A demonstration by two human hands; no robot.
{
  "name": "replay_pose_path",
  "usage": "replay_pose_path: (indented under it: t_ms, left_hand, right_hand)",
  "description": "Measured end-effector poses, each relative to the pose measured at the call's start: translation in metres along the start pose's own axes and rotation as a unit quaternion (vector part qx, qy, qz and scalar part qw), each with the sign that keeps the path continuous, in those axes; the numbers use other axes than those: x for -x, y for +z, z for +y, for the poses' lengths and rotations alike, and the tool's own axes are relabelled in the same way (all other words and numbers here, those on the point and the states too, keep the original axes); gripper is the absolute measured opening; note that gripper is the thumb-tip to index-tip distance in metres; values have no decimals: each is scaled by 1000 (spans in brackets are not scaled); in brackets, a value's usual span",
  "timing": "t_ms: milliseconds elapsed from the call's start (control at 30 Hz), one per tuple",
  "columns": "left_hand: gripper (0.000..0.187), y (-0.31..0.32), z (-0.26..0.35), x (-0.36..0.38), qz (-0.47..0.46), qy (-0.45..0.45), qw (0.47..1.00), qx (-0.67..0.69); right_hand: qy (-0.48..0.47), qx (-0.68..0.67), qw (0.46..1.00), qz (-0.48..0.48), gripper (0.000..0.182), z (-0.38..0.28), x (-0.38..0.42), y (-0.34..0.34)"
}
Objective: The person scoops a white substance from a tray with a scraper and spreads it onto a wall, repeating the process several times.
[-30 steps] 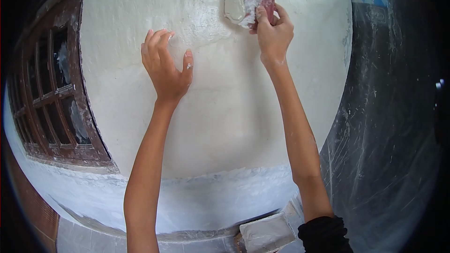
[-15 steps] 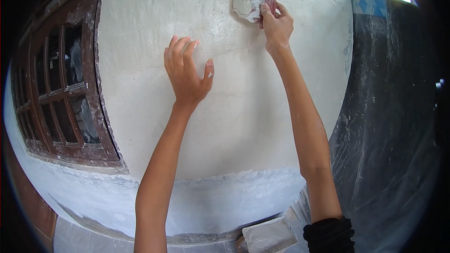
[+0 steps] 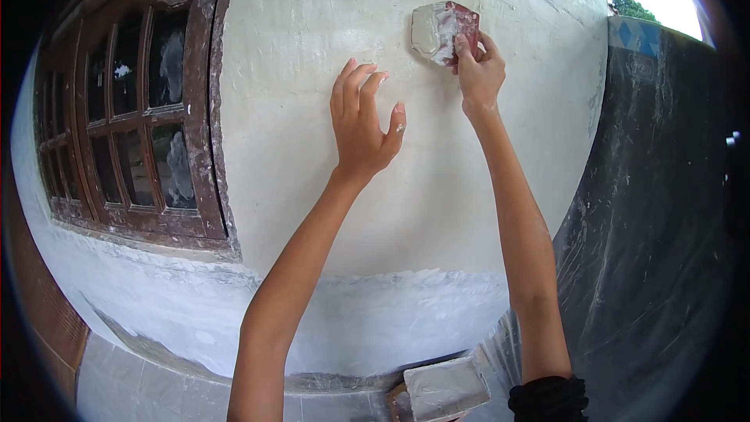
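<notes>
My right hand (image 3: pixel 482 78) grips a flat red plastic putty scraper (image 3: pixel 466 25), thumb on its near face. Thick off-white putty covers the left part of the scraper, which is held up against the cream wall (image 3: pixel 289 164). Lower and to the left, my left hand (image 3: pixel 362 125) is raised in front of the wall, fingers apart and slightly curled, holding nothing. A small smear of putty shows on its thumb. Damp, shiny streaks mark the wall surface between and above the hands.
A brown wooden window (image 3: pixel 148 109) with small panes is on the left. Below stands a tray of putty (image 3: pixel 447 388) near the grey tiled floor (image 3: pixel 156 381). A dark wall (image 3: pixel 648 187) rises on the right. White-blue paint (image 3: pixel 375 320) bands the wall's lower part.
The camera view has turned, so the window and both hands appear farther right. The scraper stays in my right hand at about the same spot on the wall; my left hand remains open.
</notes>
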State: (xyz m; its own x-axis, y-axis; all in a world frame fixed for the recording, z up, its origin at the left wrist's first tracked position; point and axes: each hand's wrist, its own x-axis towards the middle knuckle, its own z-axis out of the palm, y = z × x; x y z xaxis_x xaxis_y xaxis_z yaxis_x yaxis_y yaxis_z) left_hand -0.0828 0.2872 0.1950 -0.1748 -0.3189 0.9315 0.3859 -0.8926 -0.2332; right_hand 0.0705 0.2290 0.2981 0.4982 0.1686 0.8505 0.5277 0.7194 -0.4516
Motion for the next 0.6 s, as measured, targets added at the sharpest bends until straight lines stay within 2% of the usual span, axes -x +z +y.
replay_pose_path:
  t_ms: [33,100,200,233,333,467,500,600]
  left_hand:
    - [44,-5,1,1,-1,-4,1000,5]
    - [44,-22,2,4,-15,-4,1000,10]
    - [44,-52,-4,9,-40,-5,999,6]
    - [44,-61,-7,10,-53,-3,999,-5]
    - [45,-77,-15,8,-40,-22,999,-23]
    - [47,-75,-13,8,-40,-42,998,-22]
    - [47,-75,-10,9,-43,-48,998,-24]
    - [46,-83,2,18,-68,-58,996,-19]
  right_hand:
    - [2,-1,1000,-1,38,4,0,3]
    - [-23,112,993,41,37,18,-4,3]
    - [24,132,980,149,34,34,-28,-42]
    - [26,88,980,177,32,27,-27,-53]
    - [2,85,979,188,31,5,-22,-54]
    - [-21,4,998,53,34,-5,4,12]
    - [-27,19,999,37,34,6,4,27]
    - [30,97,991,83,34,10,4,22]
